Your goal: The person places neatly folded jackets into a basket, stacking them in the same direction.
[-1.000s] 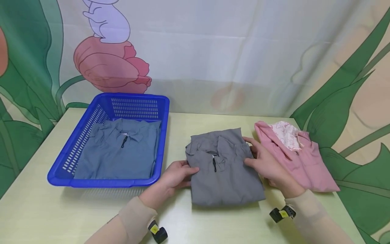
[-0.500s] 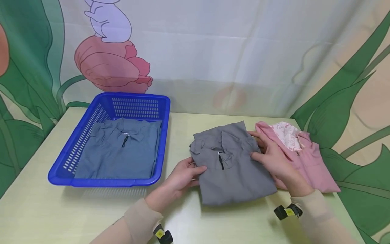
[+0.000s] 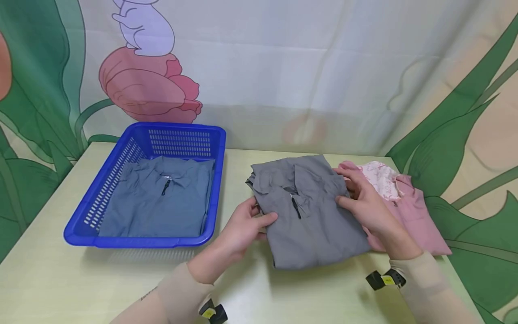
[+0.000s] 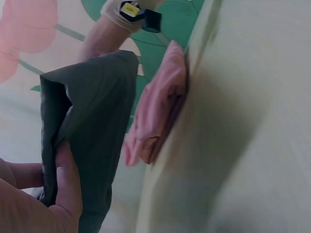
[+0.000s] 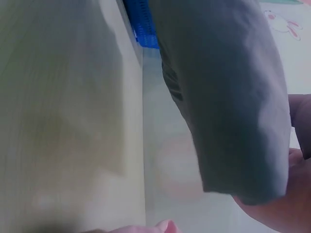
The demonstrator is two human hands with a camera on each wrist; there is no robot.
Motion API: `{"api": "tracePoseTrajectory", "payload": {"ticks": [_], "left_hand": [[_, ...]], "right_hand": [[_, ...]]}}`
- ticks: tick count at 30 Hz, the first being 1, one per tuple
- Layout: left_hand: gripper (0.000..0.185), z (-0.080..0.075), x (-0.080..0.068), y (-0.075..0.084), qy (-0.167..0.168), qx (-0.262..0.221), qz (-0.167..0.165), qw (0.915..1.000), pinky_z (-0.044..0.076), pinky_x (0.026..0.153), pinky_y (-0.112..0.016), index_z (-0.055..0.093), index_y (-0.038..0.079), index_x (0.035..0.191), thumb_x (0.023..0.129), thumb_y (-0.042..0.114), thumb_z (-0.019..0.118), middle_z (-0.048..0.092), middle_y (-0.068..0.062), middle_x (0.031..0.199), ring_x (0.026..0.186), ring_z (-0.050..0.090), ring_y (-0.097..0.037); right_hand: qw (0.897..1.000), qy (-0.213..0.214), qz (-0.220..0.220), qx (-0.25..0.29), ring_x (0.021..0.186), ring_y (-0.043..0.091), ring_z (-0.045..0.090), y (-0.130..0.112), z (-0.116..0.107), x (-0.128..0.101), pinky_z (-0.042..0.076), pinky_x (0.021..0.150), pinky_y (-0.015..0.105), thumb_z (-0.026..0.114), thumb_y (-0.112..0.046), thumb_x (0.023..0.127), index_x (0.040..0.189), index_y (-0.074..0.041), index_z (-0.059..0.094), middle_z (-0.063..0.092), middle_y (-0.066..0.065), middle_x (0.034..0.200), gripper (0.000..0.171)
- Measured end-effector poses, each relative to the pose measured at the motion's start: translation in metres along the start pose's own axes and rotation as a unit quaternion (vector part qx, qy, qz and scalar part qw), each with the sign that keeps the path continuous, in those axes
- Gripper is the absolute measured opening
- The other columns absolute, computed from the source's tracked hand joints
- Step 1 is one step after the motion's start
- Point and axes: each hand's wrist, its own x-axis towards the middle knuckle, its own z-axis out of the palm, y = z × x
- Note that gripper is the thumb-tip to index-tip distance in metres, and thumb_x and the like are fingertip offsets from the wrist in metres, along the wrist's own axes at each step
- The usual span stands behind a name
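Note:
A folded grey jacket (image 3: 319, 234), with a collar and a black zipper pull, is held up between both hands, slightly tilted. My left hand (image 3: 244, 227) pinches its left edge, thumb on top and fingers beneath; the left wrist view shows the thumb (image 4: 68, 179) against the folded layers. On the opposite edge, my right hand (image 3: 366, 207) grips the jacket with its thumb on the front and the other fingers partly hidden behind the cloth. Both wrist views show a gap between the jacket and the tabletop.
At the left stands a blue plastic basket (image 3: 133, 241) with a folded blue-grey jacket (image 3: 158, 213) inside. A folded pink jacket (image 3: 421, 225) with a patterned white lining lies at the table's right side, partly behind my right hand. A printed curtain (image 3: 259, 81) hangs behind the table (image 3: 40, 279).
The grey jacket has come up off the table and shifted right, its far end tilting upward. Both hands moved with it, still gripping its sides. The basket and pink jacket stayed put.

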Motion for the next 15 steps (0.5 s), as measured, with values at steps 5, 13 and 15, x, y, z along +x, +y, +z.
{"api": "tracePoseTrajectory", "payload": {"ticks": [5,13,15], "left_hand": [[0.044,-0.009,-0.005,0.020,-0.011,0.025,-0.003,0.9996,0.059,0.070,-0.035,0.051,0.000,0.141,0.099,0.001,0.063,0.066,-0.019,0.122,0.092,0.069,-0.021],[0.051,-0.032,-0.007,0.053,-0.030,0.061,-0.025,0.9974,0.059,0.078,-0.039,0.043,0.002,0.149,0.101,0.004,0.060,0.064,-0.019,0.130,0.101,0.069,-0.023],[0.051,-0.039,-0.006,0.058,-0.025,0.058,-0.033,0.9975,0.059,0.077,-0.038,0.043,0.002,0.149,0.101,0.003,0.060,0.065,-0.017,0.127,0.098,0.069,-0.021]], "right_hand": [[0.999,-0.007,-0.013,0.029,0.123,0.020,0.057,-0.007,0.006,0.004,0.050,0.091,0.023,0.059,0.011,0.095,0.154,-0.001,0.040,0.053,0.023,0.143,0.063],[0.998,-0.015,0.008,0.068,0.116,0.021,0.063,-0.022,0.021,0.012,0.054,0.089,0.027,0.060,0.009,0.094,0.154,-0.002,0.036,0.056,0.023,0.140,0.066],[0.996,-0.026,0.032,0.079,0.121,0.023,0.061,-0.029,0.024,0.015,0.053,0.091,0.027,0.061,0.007,0.094,0.156,-0.004,0.033,0.053,0.021,0.144,0.069]]}}
